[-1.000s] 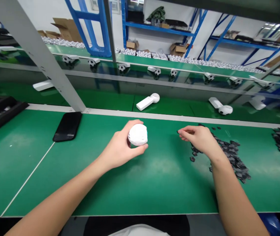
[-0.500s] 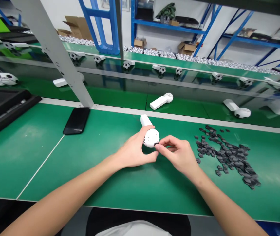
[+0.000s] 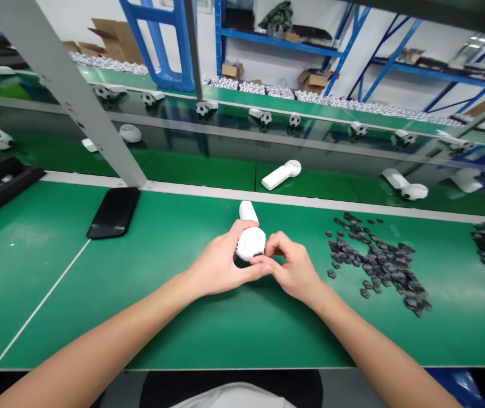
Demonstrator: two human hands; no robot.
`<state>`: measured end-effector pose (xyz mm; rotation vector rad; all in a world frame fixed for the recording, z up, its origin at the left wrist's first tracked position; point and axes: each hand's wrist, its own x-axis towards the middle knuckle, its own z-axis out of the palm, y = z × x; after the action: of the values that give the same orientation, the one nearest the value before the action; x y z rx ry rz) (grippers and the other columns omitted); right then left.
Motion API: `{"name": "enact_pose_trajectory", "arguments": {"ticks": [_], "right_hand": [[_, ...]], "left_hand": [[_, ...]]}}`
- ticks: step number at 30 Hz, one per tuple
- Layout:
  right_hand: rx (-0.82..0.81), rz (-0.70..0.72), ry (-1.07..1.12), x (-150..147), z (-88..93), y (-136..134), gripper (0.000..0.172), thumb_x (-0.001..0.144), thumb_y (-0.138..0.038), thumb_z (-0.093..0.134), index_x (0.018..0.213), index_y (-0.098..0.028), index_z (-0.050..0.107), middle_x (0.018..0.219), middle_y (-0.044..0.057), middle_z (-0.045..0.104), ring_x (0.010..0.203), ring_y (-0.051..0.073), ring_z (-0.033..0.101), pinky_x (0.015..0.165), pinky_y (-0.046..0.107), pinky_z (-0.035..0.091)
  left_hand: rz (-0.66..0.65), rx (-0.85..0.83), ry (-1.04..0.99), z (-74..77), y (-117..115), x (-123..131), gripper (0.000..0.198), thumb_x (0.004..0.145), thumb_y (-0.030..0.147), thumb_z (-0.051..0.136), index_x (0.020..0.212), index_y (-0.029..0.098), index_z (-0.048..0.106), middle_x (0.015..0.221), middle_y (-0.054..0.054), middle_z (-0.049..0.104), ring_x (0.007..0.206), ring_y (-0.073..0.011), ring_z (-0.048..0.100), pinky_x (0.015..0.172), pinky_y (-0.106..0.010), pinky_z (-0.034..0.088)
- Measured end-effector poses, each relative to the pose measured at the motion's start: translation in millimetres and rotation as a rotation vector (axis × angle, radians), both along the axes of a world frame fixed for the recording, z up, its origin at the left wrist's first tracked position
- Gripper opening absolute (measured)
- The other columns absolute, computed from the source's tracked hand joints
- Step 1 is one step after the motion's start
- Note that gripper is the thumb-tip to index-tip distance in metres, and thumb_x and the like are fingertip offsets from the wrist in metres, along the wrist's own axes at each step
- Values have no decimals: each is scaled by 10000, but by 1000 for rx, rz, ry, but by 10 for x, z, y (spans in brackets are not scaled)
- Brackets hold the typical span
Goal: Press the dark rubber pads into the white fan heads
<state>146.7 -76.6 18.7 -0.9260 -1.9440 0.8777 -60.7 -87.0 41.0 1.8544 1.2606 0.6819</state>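
Now the right hand (image 3: 292, 267) has closed in, seemingly touching the white housing (image 3: 251, 244).

white ball-headed plastic body (image 3: 251, 243): looked smooth, faintly glossy | green rubbery belt (image 3: 42, 283): was matt, lightly scuffed | dark grey hexagonal chips (image 3: 378, 260): looked rough, matt | black rounded-corner slab (image 3: 113, 213): was glossy | grey painted metal post (image 3: 67, 96): looked matt

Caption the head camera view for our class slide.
Left hand holds a white ball-headed device, right hand touching it, near black patches.
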Motion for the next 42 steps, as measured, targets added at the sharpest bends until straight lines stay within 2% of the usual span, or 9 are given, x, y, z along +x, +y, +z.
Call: {"name": "enact_pose_trajectory", "arguments": {"ticks": [4,6,10,17,21,26,31,35,42], "right_hand": [[38,130,-153,209,172,142,129,1059,-304,524,1024,-243,632,972,28,712,848,182,667,778,304,511],[31,29,-241,450,265,265,209,1073,-340,497,1046,-247,683,968,32,745,857,195,693,779,308,514],[-32,-478,-580,1131,276,567,230,998,-434,596,966,-244,721,868,39,755,719,214,665,640,315,464],[-241,-488,-801,1695,106,758,199,864,-371,724,1002,-237,776,979,53,792,817,226,709,706,308,498],[-272,-481,-827,1626,139,735,182,898,-343,674,937,-214,796,924,78,813,809,245,725,733,324,514],[-231,-528,-673,1364,137,727,244,940,-354,628,921,-189,807,884,114,813,818,270,747,771,363,561],[-499,-238,-33,751,94,535,366,852,-491,800,1005,-159,788,905,107,814,838,249,783,771,362,644],[-615,49,75,341,131,255,337,853,-496,816,885,-168,747,796,63,786,737,204,759,627,291,628],[-556,5,40,107,156,35,264,883,-457,798,894,-200,740,834,33,772,769,189,735,664,277,610]], "left_hand": [[41,22,-114,-68,35,-35,574,932,547,680,1391,283,457,1035,-18,655,791,-183,604,687,-285,471],[78,55,-227,-93,55,-65,493,954,513,665,1361,283,510,1069,-21,627,810,-167,580,683,-270,468],[127,50,-413,-108,79,-102,432,942,483,689,1308,278,586,1082,-26,589,812,-153,543,642,-249,485],[196,6,-457,-107,109,-111,515,912,509,723,1334,270,551,1007,-21,596,677,-110,527,548,-220,492],[154,-91,-474,-104,98,-109,556,908,520,727,1364,269,529,957,-12,593,604,-86,492,489,-195,433],[89,-119,-417,-227,38,5,535,891,439,750,1350,287,521,1060,-16,578,738,-120,561,638,-235,507],[38,-59,-316,-344,14,72,528,869,309,751,1321,290,479,1116,-21,607,854,-165,599,749,-284,523],[58,97,-227,-382,-10,73,534,880,261,738,1337,289,463,1202,-41,574,965,-189,603,837,-304,515],[3,166,-121,-331,-37,59,517,926,261,672,1409,352,513,1263,-56,490,967,-190,617,798,-302,529]]}}
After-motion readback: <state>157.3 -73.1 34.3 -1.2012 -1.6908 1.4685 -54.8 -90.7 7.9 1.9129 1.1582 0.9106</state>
